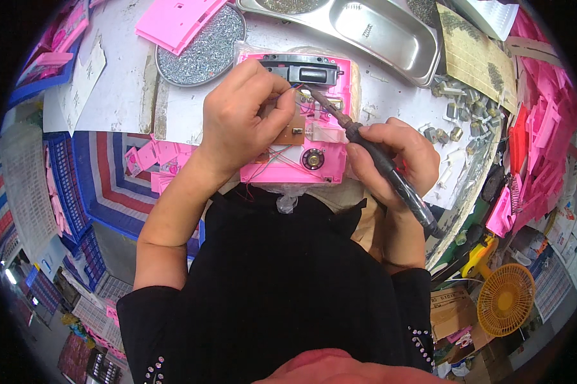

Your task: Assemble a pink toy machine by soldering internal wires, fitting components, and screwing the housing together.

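A pink plastic housing (336,171) lies open in front of me, with a black plastic part (301,72), a brown circuit board (293,133), and a small round speaker (312,159) inside. My left hand (243,118) is over its left side, thumb and forefinger pinched on a thin wire (299,86). My right hand (403,157) grips a soldering iron (391,169) by its dark handle. The iron's tip points to the wire beside the black part; whether they touch I cannot tell. My left hand hides part of the board.
A round dish of screws (202,54) stands at the far left, under pink panels (176,22). Metal trays (378,38) lie behind the housing. Several small motors (455,112) are scattered on the right. A yellow fan (506,299) stands lower right; blue crates (96,211) are at left.
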`<action>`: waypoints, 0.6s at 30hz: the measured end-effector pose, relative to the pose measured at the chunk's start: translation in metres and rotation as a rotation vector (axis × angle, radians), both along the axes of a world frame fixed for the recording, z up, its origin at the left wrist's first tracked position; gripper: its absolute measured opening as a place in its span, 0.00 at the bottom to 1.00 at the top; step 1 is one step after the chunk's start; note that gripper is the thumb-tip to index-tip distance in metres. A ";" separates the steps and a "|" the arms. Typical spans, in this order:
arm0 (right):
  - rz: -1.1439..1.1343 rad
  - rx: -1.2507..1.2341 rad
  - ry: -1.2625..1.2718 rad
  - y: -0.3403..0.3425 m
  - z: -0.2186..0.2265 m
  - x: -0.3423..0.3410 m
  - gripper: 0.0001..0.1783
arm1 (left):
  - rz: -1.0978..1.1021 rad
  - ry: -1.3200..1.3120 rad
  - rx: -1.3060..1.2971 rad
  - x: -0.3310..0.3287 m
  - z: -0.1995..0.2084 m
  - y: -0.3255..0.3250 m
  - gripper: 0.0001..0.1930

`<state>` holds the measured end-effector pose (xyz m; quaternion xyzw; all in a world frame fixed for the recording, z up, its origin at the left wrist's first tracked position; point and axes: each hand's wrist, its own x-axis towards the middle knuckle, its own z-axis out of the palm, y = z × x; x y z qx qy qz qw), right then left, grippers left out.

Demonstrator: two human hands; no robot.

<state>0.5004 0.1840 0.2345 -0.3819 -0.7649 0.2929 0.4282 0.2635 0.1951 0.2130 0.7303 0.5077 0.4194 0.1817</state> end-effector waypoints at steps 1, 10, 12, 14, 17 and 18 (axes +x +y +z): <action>-0.002 0.001 0.001 0.000 0.000 0.000 0.15 | -0.002 -0.005 -0.004 0.000 -0.001 0.000 0.04; -0.023 -0.018 -0.032 0.001 0.002 0.000 0.15 | 0.003 0.025 0.017 0.000 -0.001 0.002 0.04; -0.013 -0.015 -0.020 0.001 0.001 0.000 0.15 | 0.004 0.026 0.023 0.000 -0.003 0.003 0.04; 0.007 -0.006 0.004 0.002 -0.002 0.000 0.15 | 0.003 0.029 0.027 0.000 -0.003 0.003 0.04; -0.003 -0.007 -0.030 0.002 0.001 -0.001 0.15 | 0.008 0.024 0.025 0.000 -0.003 0.003 0.04; -0.007 0.016 -0.034 0.002 0.000 -0.001 0.15 | 0.009 0.021 0.024 0.000 -0.003 0.003 0.04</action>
